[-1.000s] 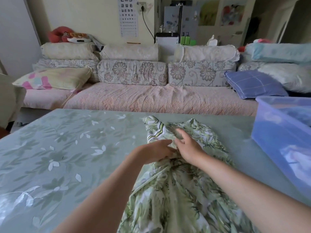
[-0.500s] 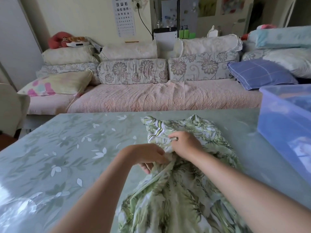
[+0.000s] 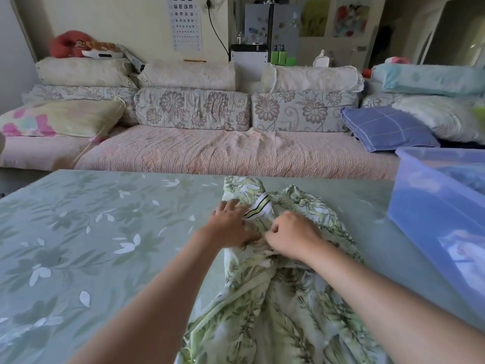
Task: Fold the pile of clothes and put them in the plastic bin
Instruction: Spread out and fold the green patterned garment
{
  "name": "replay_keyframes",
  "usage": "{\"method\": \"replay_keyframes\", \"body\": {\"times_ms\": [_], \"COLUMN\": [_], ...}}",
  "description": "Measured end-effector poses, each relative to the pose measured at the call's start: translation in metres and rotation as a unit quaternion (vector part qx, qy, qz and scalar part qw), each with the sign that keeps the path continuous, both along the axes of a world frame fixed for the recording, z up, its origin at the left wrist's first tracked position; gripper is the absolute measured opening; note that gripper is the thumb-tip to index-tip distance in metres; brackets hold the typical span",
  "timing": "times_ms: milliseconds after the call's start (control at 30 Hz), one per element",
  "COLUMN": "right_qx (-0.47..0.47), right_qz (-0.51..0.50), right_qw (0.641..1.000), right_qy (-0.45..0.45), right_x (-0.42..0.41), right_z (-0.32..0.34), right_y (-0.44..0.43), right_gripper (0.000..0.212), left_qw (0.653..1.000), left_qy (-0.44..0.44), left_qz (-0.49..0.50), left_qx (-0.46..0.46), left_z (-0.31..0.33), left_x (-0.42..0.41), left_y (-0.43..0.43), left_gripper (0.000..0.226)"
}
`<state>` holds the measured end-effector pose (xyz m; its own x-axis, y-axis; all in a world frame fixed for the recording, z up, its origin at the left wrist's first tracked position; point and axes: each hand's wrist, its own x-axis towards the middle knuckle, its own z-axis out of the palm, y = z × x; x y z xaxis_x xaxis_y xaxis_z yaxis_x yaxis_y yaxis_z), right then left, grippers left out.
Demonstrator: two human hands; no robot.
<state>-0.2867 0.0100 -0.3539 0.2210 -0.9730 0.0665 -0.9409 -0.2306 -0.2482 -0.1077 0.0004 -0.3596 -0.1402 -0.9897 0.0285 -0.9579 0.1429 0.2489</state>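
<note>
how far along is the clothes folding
Done: nothing clearly; what the blue plastic bin holds is too blurred to tell. In hand: the leaf-print garment lies bunched and unfolded on the table, left hand flat on it by the striped trim, right hand pinching its fabric. Left: fold it, then put it in the bin.

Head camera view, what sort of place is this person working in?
Most likely a home living room: a long sofa with floral cushions, a table with a leaf-print garment on it, and an eye chart hung behind.
</note>
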Motion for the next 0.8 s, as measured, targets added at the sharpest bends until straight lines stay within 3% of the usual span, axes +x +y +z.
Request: {"method": "replay_keyframes", "body": {"times_ms": [67, 133, 267, 367, 433, 500, 567, 667, 733, 800], "right_qx": [-0.043, -0.082, -0.087, -0.027, 0.034, 0.082, 0.088, 0.039, -0.033, -0.101], "right_qz": [-0.006, 0.015, 0.124, 0.121, 0.069, 0.020, 0.001, -0.007, 0.008, 0.029], "right_qw": [0.999, 0.996, 0.980, 0.965, 0.957, 0.958, 0.961, 0.965, 0.984, 0.993], "right_qy": [-0.007, 0.021, 0.130, 0.231, 0.280, 0.274, 0.261, 0.258, 0.175, 0.048], "right_x": [0.006, 0.016, 0.045, 0.053, 0.047, 0.040, 0.039, 0.048, 0.055, 0.057], "right_z": [0.002, 0.005, 0.011, 0.004, -0.003, -0.012, -0.019, -0.017, -0.012, -0.011], "right_y": [-0.009, -0.025, -0.061, -0.088, -0.101, -0.108, -0.111, -0.109, -0.104, -0.098], "right_gripper": [0.022, 0.019, 0.065, 0.059, 0.062, 0.066, 0.067, 0.068, 0.070, 0.062], "left_qw": [0.994, 0.989, 0.982, 0.976, 0.983, 0.993, 0.996, 0.988, 0.984, 0.989], "left_qy": [-0.041, -0.065, -0.097, -0.098, -0.016, 0.005, -0.084, 0.006, 0.045, 0.045], "left_qz": [-0.030, -0.061, -0.075, -0.069, -0.030, 0.020, 0.014, 0.013, -0.025, -0.056], "left_qx": [0.092, 0.119, 0.144, 0.183, 0.182, 0.120, -0.005, -0.153, -0.173, -0.131], "left_z": [-0.010, -0.017, -0.024, -0.017, -0.008, 0.000, -0.002, -0.018, -0.024, -0.029], "left_x": [-0.001, 0.000, 0.008, 0.014, 0.019, 0.024, 0.028, 0.027, 0.021, 0.013], "left_y": [-0.003, -0.006, -0.018, -0.024, -0.028, -0.031, -0.034, -0.049, -0.063, -0.074], "left_gripper": [0.107, 0.118, 0.120, 0.110, 0.086, 0.062, 0.044, 0.031, 0.034, 0.051]}}
